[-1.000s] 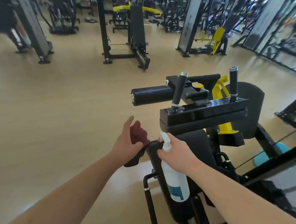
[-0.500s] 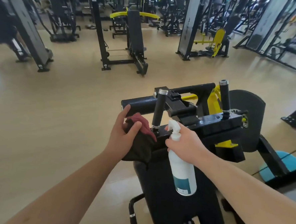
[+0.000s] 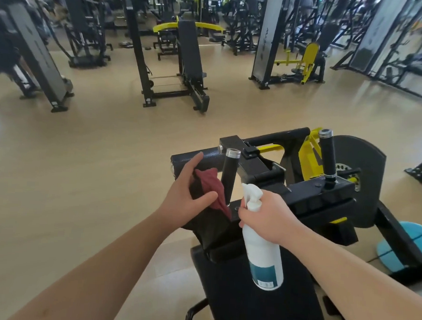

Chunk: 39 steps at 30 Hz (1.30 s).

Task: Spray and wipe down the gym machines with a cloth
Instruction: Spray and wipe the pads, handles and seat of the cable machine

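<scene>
The cloth (image 3: 210,187) is a crumpled dark red rag, bunched into folds at the top, with a darker part hanging loose below it. The spray bottle (image 3: 263,252) is white plastic with a white trigger head and a teal label low on its body; it hangs tilted, nozzle up and base towards the camera. The gym machine (image 3: 326,194) is a black steel frame with yellow parts, a ribbed horizontal grip (image 3: 207,158), two upright handles (image 3: 228,175) with silver caps, a round dark plate at the right and a black pad (image 3: 258,298) at the bottom.

The floor (image 3: 81,164) is pale wood-look, glossy in places. Across the room stand more black machines, among them a tall bench (image 3: 189,52) under a curved yellow bar and a frame with a yellow seat (image 3: 309,57). A light blue mat (image 3: 397,248) lies on the floor by the machine's right side.

The left hand (image 3: 185,198) holds the cloth just beside the nearer upright handle: the thumb lies across the red folds, pinching them against the palm, while the forefinger stretches straight up onto the ribbed grip. The right hand (image 3: 268,220) has its fingers curled round the bottle's neck just below the trigger, the body hanging beneath the fist in front of the pad
</scene>
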Tool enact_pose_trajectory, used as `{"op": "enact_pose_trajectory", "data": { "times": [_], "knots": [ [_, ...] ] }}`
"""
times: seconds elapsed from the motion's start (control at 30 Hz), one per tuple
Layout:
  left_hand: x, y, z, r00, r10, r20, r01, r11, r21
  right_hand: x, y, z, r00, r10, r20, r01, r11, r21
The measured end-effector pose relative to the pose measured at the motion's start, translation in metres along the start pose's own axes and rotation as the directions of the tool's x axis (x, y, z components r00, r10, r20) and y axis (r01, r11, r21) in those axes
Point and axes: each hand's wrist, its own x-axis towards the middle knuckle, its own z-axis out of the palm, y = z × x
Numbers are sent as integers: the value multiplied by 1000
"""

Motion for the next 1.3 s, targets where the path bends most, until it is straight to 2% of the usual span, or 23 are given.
{"op": "enact_pose_trajectory", "data": {
  "times": [0.13, 0.23, 0.37, 0.5, 0.57, 0.63, 0.7, 0.77, 0.93, 1.03, 1.17, 1.3],
  "knots": [
    [10, -1, -8, 999, 33, 2, -33, 994, -108, -2, -3, 2, 999, 7, 39, -7, 1000, -9],
    [18, -4, -9, 1000, -30, -2, 29, 984, -177, -7, 0, 4, 998, 66, 16, -66, 997, 32],
    [21, 2, -2, 999, -45, 3, 45, 986, -158, -12, 3, 6, 995, 100, -7, -100, 995, 24],
    [34, 15, 5, 999, -49, -13, 44, 965, -260, -15, 6, -2, 992, 122, -11, -120, 989, 88],
    [41, 26, 11, 998, -62, 4, 62, 981, -186, -15, 9, -5, 993, 122, -10, -121, 990, 76],
    [47, 26, 24, 995, -93, 44, 91, 995, 44, -16, 13, -6, 993, 120, -14, -119, 991, 61],
    [47, 20, 40, 985, -165, 49, 149, 959, 240, -16, 16, -6, 993, 113, -13, -112, 992, 64],
    [46, 10, 54, 976, -217, -4, 213, 955, 208, -17, 21, -5, 996, 93, -11, -93, 995, 29],
    [51, 32, 59, 997, -55, -49, 55, 998, 13, -19, 30, -6, 996, 93, 16, -93, 996, 11],
    [66, 42, 67, 989, -41, -143, 32, 997, -70, -19, 31, -9, 998, 67, 12, -68, 998, 17],
    [58, 33, 77, 977, -77, -197, 69, 996, -47, -21, 36, -11, 999, 46, 19, -46, 999, 15],
    [55, 11, 78, 983, -125, -131, 130, 991, 27, -21, 42, -9, 997, 57, 53, -59, 997, 48]
  ]
}}
